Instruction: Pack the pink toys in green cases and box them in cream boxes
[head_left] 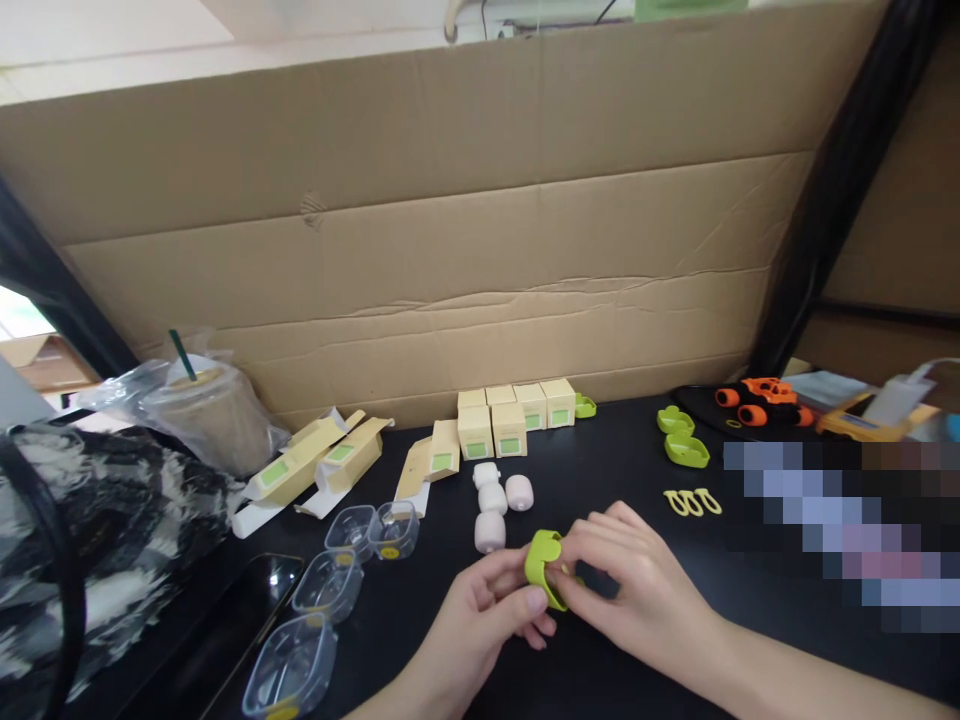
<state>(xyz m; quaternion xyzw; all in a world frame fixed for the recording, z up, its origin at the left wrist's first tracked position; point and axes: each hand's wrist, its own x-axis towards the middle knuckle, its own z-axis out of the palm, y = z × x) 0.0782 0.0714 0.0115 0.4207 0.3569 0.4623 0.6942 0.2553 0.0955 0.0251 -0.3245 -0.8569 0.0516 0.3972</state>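
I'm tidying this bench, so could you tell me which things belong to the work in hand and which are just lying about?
In hand:
green case, held by left hand and right hand
pink pieces
clear shells
small boxes

Lying about:
iced drink
orange toy
phone

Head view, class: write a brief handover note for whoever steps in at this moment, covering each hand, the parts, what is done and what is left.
Left hand: grips the lime-green plastic case from below.
Right hand: fingers pressing into the same case.
Parts: three pale pink rounded pieces lie just behind; clear plastic shells on the left.
Done: small beige cartons stand grouped by the cardboard wall.
Left: two more green cases lie untouched.
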